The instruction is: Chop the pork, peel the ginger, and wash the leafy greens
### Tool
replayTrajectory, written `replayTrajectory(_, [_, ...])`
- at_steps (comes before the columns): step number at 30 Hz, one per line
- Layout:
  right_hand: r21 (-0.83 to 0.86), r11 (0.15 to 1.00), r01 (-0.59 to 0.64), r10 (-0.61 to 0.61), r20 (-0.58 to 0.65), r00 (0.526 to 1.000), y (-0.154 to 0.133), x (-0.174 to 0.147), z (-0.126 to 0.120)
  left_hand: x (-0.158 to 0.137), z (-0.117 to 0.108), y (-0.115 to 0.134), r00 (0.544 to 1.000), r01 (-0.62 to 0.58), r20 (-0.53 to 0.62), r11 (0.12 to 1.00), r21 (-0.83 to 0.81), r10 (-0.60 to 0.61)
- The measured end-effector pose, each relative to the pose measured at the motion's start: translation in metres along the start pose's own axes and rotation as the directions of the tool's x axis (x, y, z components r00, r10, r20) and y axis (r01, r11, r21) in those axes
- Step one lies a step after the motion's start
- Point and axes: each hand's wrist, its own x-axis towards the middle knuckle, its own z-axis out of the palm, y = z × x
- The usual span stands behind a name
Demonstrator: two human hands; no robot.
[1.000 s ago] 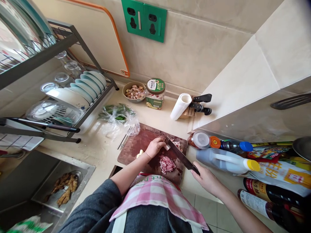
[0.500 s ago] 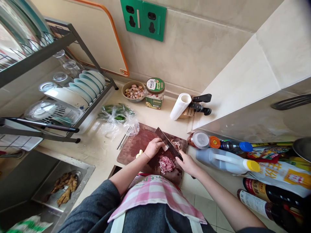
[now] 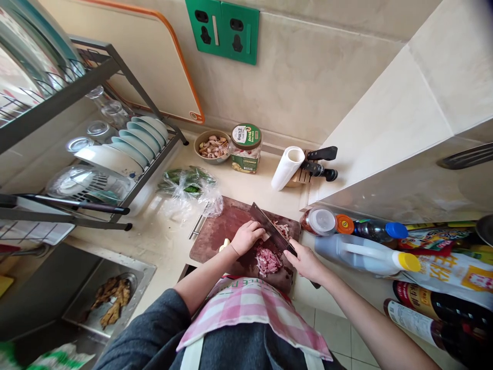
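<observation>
**Meat under the knife on the cutting board**

The pile of sliced meat (image 3: 267, 260) lies on the near right part of the dark red cutting board (image 3: 215, 231), between the 2 hands and just below the blade. The knife (image 3: 269, 232) stands tilted across the board, its edge down by a small pale piece that the left hand (image 3: 248, 237) pins with curled fingers; the knuckles are touching the flat of the blade. The right hand (image 3: 306, 262) is closed around the knife handle at the board's right edge, just beside the meat. More meat strips (image 3: 282, 228) lie behind the blade, near the far right corner of the board.

Past the board, a clear plastic bag (image 3: 190, 187) holds green vegetables. Against the wall, a bowl (image 3: 213, 146) is filled with garlic cloves, and touching it on the right is a jar with a green lid (image 3: 246, 148). A paper towel roll (image 3: 287, 167) leans against a knife block (image 3: 308, 172) with 2 black handles. To the right lie bottles (image 3: 365, 254) on their sides. The dish rack (image 3: 127, 149) on the left holds plates and glasses.
</observation>
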Motion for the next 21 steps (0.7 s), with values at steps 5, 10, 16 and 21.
replayTrajectory(5, [0.086, 0.985, -0.151, 0.141, 0.114, 0.983, -0.002, -0.011, -0.01, -0.001, 0.002, 0.001, 0.995, 0.096, 0.038, 0.991, -0.097, -0.093])
replayTrajectory(10, [0.053, 0.987, -0.15, 0.143, 0.107, 0.984, 0.0, -0.008, -0.006, 0.001, 0.004, 0.001, 0.995, 0.099, 0.041, 0.989, -0.114, -0.095])
replayTrajectory(16, [0.069, 0.987, -0.146, 0.136, 0.132, 0.982, 0.005, 0.004, 0.002, 0.0, 0.004, 0.0, 0.994, 0.105, 0.016, 0.986, -0.126, -0.104])
replayTrajectory(21, [-0.045, 0.998, 0.035, -0.037, -0.043, 0.998, 0.002, 0.038, 0.022, -0.001, 0.005, -0.001, 0.993, 0.117, 0.001, 0.976, -0.185, -0.119])
